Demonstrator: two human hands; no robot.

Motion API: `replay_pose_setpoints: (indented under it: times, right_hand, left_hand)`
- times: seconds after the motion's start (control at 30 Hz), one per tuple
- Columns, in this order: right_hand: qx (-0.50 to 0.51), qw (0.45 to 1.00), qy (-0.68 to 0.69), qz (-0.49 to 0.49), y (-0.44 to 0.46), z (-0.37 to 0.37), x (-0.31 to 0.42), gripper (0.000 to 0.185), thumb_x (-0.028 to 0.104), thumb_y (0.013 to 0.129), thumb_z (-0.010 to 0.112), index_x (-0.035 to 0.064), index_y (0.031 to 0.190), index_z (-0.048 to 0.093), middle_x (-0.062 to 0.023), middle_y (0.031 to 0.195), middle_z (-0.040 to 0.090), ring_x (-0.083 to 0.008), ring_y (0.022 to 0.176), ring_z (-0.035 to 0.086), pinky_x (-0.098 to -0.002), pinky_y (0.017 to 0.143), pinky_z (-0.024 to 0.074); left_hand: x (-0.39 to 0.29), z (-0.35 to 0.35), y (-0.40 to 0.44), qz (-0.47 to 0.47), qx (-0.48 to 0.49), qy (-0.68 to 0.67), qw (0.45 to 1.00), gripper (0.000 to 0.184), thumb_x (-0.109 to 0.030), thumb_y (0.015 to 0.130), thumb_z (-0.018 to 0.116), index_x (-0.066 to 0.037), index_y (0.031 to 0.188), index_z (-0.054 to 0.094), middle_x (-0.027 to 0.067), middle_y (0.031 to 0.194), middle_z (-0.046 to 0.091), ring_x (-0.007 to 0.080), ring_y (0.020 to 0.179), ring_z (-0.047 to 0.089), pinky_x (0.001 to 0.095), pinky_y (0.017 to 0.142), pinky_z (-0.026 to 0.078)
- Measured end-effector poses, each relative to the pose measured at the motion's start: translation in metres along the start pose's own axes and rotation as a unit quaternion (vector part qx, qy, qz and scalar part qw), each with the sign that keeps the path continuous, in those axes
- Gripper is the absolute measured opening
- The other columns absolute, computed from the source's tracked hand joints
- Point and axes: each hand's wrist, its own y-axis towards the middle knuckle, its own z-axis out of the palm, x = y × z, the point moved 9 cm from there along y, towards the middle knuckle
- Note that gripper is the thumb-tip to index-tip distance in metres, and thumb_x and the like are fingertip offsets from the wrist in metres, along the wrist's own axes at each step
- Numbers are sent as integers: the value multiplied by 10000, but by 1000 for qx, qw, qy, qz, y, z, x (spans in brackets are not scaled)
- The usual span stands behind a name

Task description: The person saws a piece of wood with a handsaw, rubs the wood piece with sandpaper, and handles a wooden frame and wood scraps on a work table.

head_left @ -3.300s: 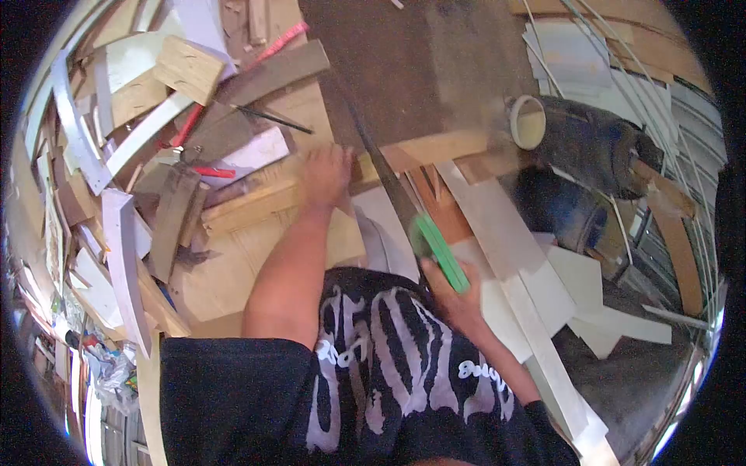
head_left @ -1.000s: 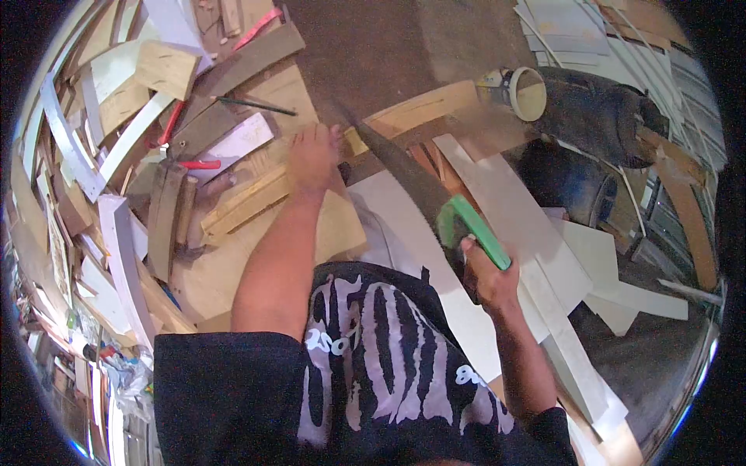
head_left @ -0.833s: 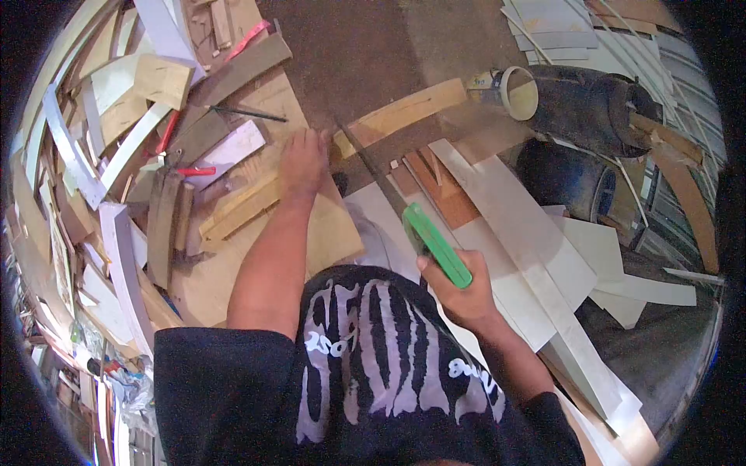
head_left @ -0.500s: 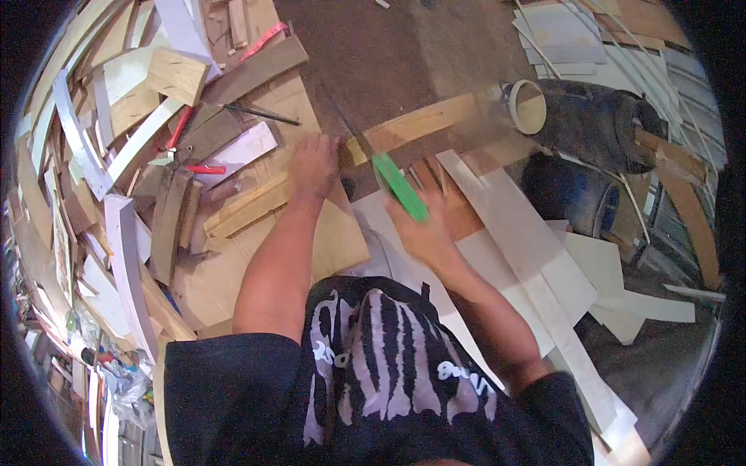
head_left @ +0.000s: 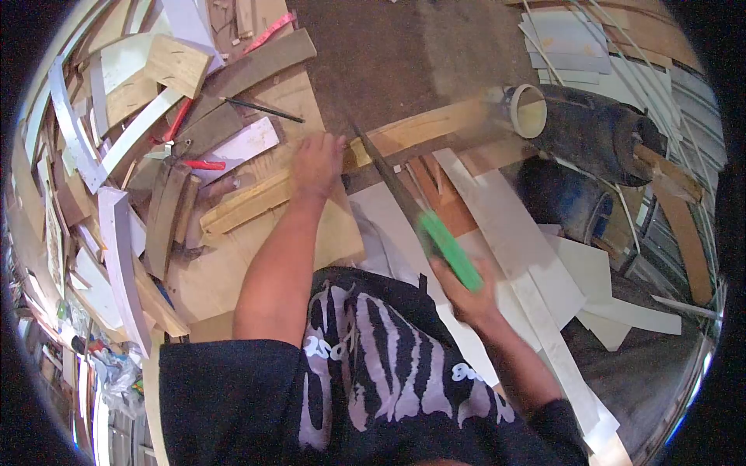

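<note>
Large grey and small white lettering marks the black cloth shirt (head_left: 388,373); I cannot read it with certainty. The right hand (head_left: 470,287) holds a handsaw by its green handle (head_left: 449,250), fingers curled around it, partly blurred. The left hand (head_left: 317,165) presses on a long yellowish wooden bar (head_left: 252,203), fingers close together. The dark saw blade (head_left: 388,175) crosses the bar just beside that hand. Beneath the bar lies a pale plywood sheet (head_left: 225,283), with red-handled pincers (head_left: 205,165) among offcuts. Beyond are a white-rimmed bucket (head_left: 528,113) and dusty brown floor (head_left: 466,46).
</note>
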Motion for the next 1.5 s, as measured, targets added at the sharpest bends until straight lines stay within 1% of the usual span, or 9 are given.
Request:
replay_pose_setpoints:
  times: [0.23,0.53,0.6,0.77,0.93,1.0,1.27,1.3,1.5]
  right_hand:
    - [-140,978,123,-96,112,32,40,356,299,879,712,-17,730,640,-142,617,607,-219,549,566,-434,559,454]
    - [-7,975,171,144,-55,-31,10,168,121,901,675,-8,793,673,-38,576,560,-102,560,524,-335,520,431]
    - [-14,996,0,-90,0,-11,22,195,171,896,689,-10,822,691,-44,574,566,-121,556,534,-352,529,442]
    - [28,997,41,67,147,46,59,302,233,887,728,-29,1026,671,-16,826,642,-121,761,578,-290,696,486]
    - [-79,991,91,-63,73,35,25,231,235,903,715,11,865,676,8,725,592,-103,678,533,-301,613,445]
    - [20,991,82,107,8,10,-1,231,252,894,706,24,861,704,-120,734,659,-269,682,629,-400,716,490]
    - [-29,996,58,54,45,12,20,221,232,874,722,14,848,706,-119,689,674,-199,621,640,-378,622,496]
    - [-82,991,57,-88,86,30,22,276,281,870,719,8,831,705,-129,695,684,-230,617,650,-398,592,495]
    - [-57,994,88,-26,134,47,51,320,308,885,698,-12,884,690,-139,706,670,-274,632,653,-418,618,493]
  left_hand:
    - [3,5,2,-12,7,6,1000,263,-284,985,545,-52,867,577,166,869,597,363,868,605,484,785,488]
    - [2,8,3,14,0,27,1000,272,-290,992,529,-52,870,580,146,883,600,354,875,607,467,820,490]
    - [1,5,3,13,4,23,1000,273,-293,992,525,-54,871,580,143,888,601,352,879,608,464,827,490]
    - [2,-7,0,-40,15,-13,999,260,-297,984,530,-67,874,583,141,915,604,344,917,616,460,835,496]
    - [3,-9,5,-37,15,5,999,270,-298,989,527,-58,879,581,147,906,607,343,920,621,463,829,498]
    - [-2,-3,0,-40,30,3,999,272,-298,991,528,-56,880,581,149,905,608,343,913,621,465,825,499]
    - [4,7,4,-25,34,-5,999,272,-300,986,538,-51,890,585,153,892,600,351,894,617,468,810,500]
    - [4,6,6,-27,29,-3,999,272,-300,986,538,-51,890,585,153,892,600,351,894,617,468,810,500]
    - [7,13,2,-40,57,-18,997,259,-288,986,537,-54,887,588,155,900,602,347,895,613,469,803,501]
